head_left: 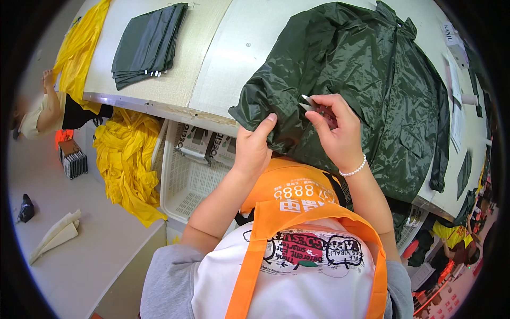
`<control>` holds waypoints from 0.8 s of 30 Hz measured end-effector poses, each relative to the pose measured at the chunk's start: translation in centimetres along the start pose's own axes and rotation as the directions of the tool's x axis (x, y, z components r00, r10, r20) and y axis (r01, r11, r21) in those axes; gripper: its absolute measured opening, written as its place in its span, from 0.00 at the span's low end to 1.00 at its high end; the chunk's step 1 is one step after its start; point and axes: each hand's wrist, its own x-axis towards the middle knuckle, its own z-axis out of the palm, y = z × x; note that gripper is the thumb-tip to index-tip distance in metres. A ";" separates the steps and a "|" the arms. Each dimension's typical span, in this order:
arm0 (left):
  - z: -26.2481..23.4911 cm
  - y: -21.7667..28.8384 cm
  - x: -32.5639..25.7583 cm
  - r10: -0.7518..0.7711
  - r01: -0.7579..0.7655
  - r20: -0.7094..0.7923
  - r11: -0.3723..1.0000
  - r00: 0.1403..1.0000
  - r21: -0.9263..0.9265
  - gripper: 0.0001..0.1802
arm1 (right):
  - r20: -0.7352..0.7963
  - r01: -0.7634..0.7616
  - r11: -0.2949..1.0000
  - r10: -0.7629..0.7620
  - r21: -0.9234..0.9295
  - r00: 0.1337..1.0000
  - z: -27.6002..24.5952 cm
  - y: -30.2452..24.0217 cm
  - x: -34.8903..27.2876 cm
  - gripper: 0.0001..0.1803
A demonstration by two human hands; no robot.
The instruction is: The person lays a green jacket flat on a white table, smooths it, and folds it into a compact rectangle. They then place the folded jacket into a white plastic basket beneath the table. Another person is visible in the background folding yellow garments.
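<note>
Your left hand (254, 146) pinches the dark green raincoat (366, 95) taut at the worktop (234, 58) edge, so your right hand (334, 133), fingers closed on small white snips (308, 102), can work it.

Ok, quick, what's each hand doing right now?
Left hand: closed, pinching a fold of the dark green raincoat.
Right hand: closed on a small white-tipped tool, resting against the raincoat.

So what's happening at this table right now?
A person is working on a dark green jacket spread over a pale table. The left hand grips a bunched edge of it, while the right hand pinches a small white-tipped tool against the fabric. A stack of folded green pieces lies further back.
</note>
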 end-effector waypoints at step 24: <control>-4.2 -10.0 3.4 0.378 -0.221 0.150 0.153 0.914 0.963 0.33 | -0.317 -0.576 0.680 0.481 -0.454 0.818 -17.3 13.8 -17.5 0.10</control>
